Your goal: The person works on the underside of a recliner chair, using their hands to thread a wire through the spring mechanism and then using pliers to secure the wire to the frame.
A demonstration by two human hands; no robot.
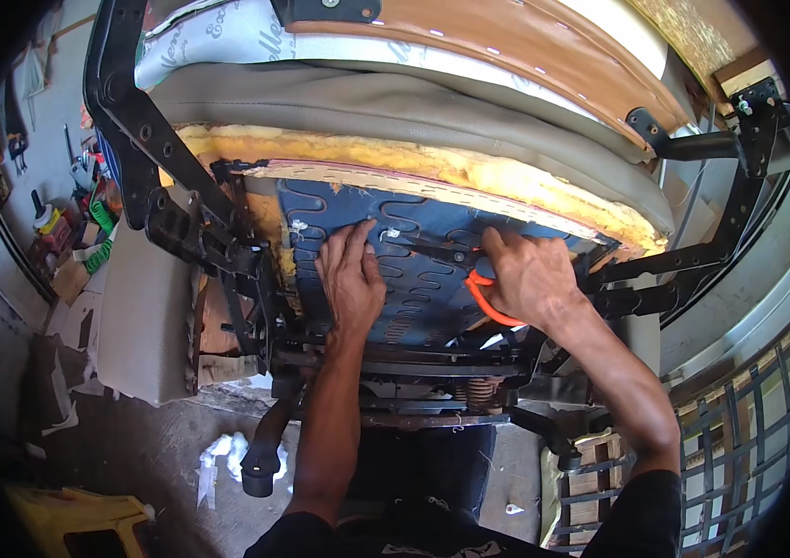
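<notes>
An upturned recliner seat fills the middle, its underside covered by a dark blue sheet with wavy wire springs. My right hand is closed around the orange handles of a pair of scissors. The dark blades point left, their tips close to a small tuft of white string on the sheet. Just left of that tuft, my left hand lies on the sheet with its fingers stretched out. Another white tuft shows near the sheet's left edge. Some of my right fingers are hidden behind the hand.
Black metal linkage arms frame the seat on both sides. Yellow foam and grey upholstery border its far edge. A webbed wooden frame stands at the lower right. At the lower left is a yellow stool; tools clutter the left wall.
</notes>
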